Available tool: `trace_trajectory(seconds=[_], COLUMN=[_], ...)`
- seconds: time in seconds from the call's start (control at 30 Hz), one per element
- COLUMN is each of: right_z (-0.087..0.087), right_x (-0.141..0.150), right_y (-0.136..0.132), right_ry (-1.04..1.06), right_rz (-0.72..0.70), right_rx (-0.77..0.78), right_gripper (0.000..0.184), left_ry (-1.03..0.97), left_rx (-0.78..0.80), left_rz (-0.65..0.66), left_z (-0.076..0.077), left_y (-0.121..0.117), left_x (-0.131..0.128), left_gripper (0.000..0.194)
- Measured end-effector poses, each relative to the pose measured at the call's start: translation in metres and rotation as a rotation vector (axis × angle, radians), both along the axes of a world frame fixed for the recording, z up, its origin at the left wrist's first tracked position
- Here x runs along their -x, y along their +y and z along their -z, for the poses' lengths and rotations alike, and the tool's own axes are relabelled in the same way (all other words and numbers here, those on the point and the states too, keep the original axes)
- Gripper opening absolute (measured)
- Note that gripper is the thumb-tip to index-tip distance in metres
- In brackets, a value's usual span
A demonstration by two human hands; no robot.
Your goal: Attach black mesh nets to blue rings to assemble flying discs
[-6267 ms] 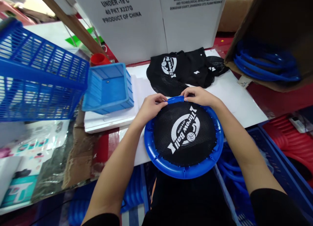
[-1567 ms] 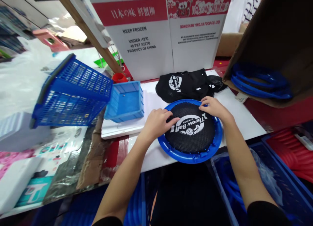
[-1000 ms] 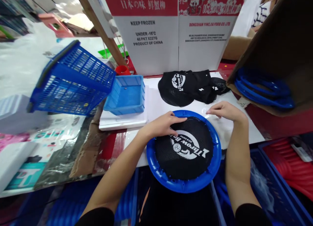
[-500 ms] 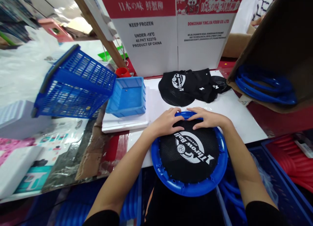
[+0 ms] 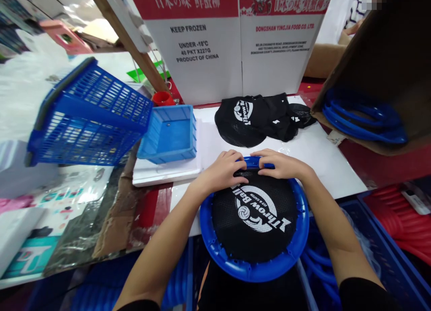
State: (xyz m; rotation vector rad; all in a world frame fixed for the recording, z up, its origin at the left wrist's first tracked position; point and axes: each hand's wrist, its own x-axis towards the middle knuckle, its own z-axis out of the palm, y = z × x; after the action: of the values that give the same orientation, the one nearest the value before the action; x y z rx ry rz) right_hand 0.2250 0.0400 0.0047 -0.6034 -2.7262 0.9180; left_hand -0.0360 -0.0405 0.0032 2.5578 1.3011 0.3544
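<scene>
- Bracketing the far edge of the blue ring (image 5: 252,273), both hands are now on it; a second ago the right hand (image 5: 282,164) was off to the right, over the white board (image 5: 332,169).
- The right hand's fingers have since curled in, and they seem to pinch the rim right of its far middle.
- The left hand (image 5: 225,171) lies just left of there, fingers bent at the rim, thumb over the mesh disc (image 5: 230,230); I cannot tell how firmly it grips.
- The hands stand apart, with a short stretch of rim between.
- The print has turned clockwise since the earlier views, so a fresh part of the rim seems to be getting attention.
- The ring overhangs the board's near edge.
- Beyond it, the black mesh pieces (image 5: 266,118) lie as they did.
</scene>
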Motion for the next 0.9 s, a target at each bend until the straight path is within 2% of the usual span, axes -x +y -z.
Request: trace_trajectory(seconds=[0.1,0.33,0.47,0.63,0.9], right_z=[-0.001,0.003,0.008,0.015,0.019], right_x=[-0.003,0.003,0.004,0.003,0.002], right_y=[0.004,0.007,0.013,0.022,0.027], right_ry=[0.01,0.098,0.155,0.176,0.108], right_rz=[0.054,0.142,0.166,0.151,0.159], right_rx=[0.082,0.16,0.251,0.355,0.335], right_gripper=[0.011,0.012,0.016,0.02,0.018], left_ry=[-0.092,-0.475,-0.497,-0.482,-0.555], left_rx=[0.016,0.162,0.212,0.181,0.234], left_rz=[-0.009,-0.167,-0.206,-0.218,-0.284], left_z=[0.002,0.008,0.012,0.014,0.018], left_y=[0.003,0.013,0.018,0.02,0.027], left_x=[-0.003,0.002,0.002,-0.002,-0.003], left_gripper=[0.009,0.009,0.012,0.011,0.01])
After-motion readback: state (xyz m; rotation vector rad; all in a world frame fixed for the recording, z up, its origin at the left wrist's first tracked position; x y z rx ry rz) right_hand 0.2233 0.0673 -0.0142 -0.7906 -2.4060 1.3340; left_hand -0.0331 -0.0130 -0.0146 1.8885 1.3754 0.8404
